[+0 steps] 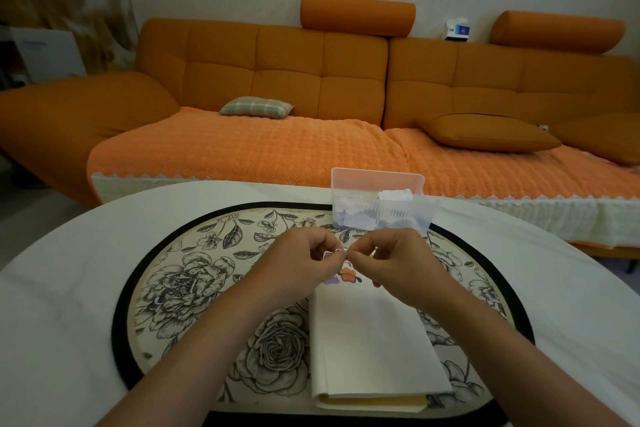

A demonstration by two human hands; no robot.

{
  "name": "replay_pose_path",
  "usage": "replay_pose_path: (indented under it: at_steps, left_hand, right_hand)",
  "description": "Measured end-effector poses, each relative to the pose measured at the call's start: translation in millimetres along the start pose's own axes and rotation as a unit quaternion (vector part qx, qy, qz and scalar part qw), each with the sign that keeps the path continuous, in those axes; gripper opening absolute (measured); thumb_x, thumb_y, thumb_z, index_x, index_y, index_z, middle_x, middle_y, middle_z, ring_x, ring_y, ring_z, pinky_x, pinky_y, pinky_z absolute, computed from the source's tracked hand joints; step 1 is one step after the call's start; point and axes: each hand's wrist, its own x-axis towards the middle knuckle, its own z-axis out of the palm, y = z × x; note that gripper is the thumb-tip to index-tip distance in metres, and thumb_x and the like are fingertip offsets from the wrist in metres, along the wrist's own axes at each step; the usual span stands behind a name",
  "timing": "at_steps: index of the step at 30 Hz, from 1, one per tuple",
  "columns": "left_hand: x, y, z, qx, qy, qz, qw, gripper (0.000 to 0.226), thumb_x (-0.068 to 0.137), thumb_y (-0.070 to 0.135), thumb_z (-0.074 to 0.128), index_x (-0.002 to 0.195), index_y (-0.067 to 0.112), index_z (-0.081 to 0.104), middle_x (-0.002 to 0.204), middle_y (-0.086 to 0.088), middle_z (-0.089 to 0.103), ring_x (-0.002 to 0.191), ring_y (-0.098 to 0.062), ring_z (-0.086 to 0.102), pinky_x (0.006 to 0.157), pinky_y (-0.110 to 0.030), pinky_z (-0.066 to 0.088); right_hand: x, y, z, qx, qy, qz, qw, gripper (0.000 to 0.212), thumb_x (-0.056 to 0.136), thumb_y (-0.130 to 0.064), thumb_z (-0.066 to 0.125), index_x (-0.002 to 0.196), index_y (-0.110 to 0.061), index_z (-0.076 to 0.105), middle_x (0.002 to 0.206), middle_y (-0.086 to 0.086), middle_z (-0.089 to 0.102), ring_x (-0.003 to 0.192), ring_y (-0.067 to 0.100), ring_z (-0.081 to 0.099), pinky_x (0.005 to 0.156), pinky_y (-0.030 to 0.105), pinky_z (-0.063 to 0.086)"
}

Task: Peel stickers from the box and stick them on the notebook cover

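Pinched sticker (329, 255) — above far edge of notebook (367, 340)

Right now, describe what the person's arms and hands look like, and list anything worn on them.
Both arms are bare: no sleeve shows on the left forearm or the right forearm up to the bottom edge of the picture. The left hand and the right hand wear no gloves, and no watch, bracelet or ring is visible.
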Motion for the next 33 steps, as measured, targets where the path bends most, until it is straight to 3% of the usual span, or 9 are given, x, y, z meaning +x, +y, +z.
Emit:
replay_pose_path:
  at_steps: [8, 12, 20, 24, 27, 30, 33]
  left_hand:
    - [0, 0, -2, 0.01, 0.003, 0.003, 1.0, 0.02, 0.09, 0.018, 0.067, 0.072, 0.028, 0.068, 0.061, 0.012, 0.059, 0.051, 0.002, 0.049, 0.052, -0.009, 0.039]
    - [-1, 3, 0, -0.001, -0.001, 0.001, 1.0, 0.013, 0.091, 0.014, 0.067, 0.078, 0.017, 0.07, 0.058, 0.012, 0.058, 0.048, 0.005, 0.053, 0.049, -0.005, 0.037]
    - [-1, 1, 4, 0.046, 0.011, 0.0, 0.999, 0.016, 0.09, 0.026, 0.068, 0.074, 0.028, 0.067, 0.049, 0.022, 0.055, 0.046, 0.003, 0.049, 0.049, -0.013, 0.033]
    - [-2, -1, 9, 0.137, 0.114, 0.027, 0.984, 0.007, 0.085, 0.041, 0.07, 0.085, 0.034, 0.067, 0.072, 0.018, 0.063, 0.065, 0.001, 0.054, 0.055, -0.023, 0.042]
    - [-5, -2, 13, 0.244, 0.212, 0.115, 0.939, 0.017, 0.082, 0.037, 0.074, 0.093, 0.036, 0.061, 0.081, 0.019, 0.058, 0.073, 0.001, 0.047, 0.055, -0.015, 0.034]
    - [-5, 1, 17, 0.203, 0.21, 0.113, 0.95, 0.008, 0.086, 0.034, 0.072, 0.086, 0.032, 0.064, 0.075, 0.02, 0.063, 0.061, 0.004, 0.052, 0.052, -0.016, 0.039]
    - [-3, -1, 21, 0.086, 0.175, 0.034, 0.98, 0.006, 0.088, 0.036, 0.07, 0.086, 0.031, 0.073, 0.073, 0.018, 0.068, 0.06, -0.002, 0.064, 0.059, -0.033, 0.057]
  right_hand:
    - [-1, -1, -2, 0.037, -0.022, 0.017, 0.999, 0.014, 0.091, -0.02, 0.069, 0.082, -0.023, 0.079, 0.07, -0.006, 0.073, 0.051, 0.009, 0.059, 0.05, 0.017, 0.044]
    - [-1, -1, -2, 0.021, -0.027, 0.015, 0.999, 0.016, 0.092, -0.019, 0.067, 0.083, -0.023, 0.08, 0.065, -0.005, 0.073, 0.051, 0.008, 0.058, 0.05, 0.019, 0.046]
    - [-1, -2, 0, -0.014, -0.018, 0.007, 1.0, 0.022, 0.091, -0.015, 0.064, 0.079, -0.024, 0.08, 0.053, -0.006, 0.066, 0.044, 0.005, 0.051, 0.044, 0.017, 0.041]
    - [0, 0, 2, 0.003, 0.008, 0.02, 1.0, 0.023, 0.091, -0.014, 0.064, 0.078, -0.024, 0.079, 0.056, -0.004, 0.068, 0.043, 0.004, 0.053, 0.043, 0.018, 0.042]
    - [2, 3, 2, 0.017, 0.046, 0.03, 0.998, 0.022, 0.093, -0.017, 0.065, 0.075, -0.022, 0.077, 0.06, -0.003, 0.07, 0.042, 0.006, 0.054, 0.044, 0.02, 0.043]
    - [3, 3, 3, -0.004, 0.069, 0.016, 0.997, 0.017, 0.094, -0.022, 0.066, 0.082, -0.025, 0.078, 0.069, -0.004, 0.073, 0.046, 0.009, 0.059, 0.048, 0.022, 0.05]
    - [3, 4, 3, -0.028, 0.082, 0.0, 0.996, 0.015, 0.093, -0.024, 0.067, 0.084, -0.03, 0.077, 0.069, -0.011, 0.071, 0.052, 0.014, 0.061, 0.051, 0.025, 0.05]
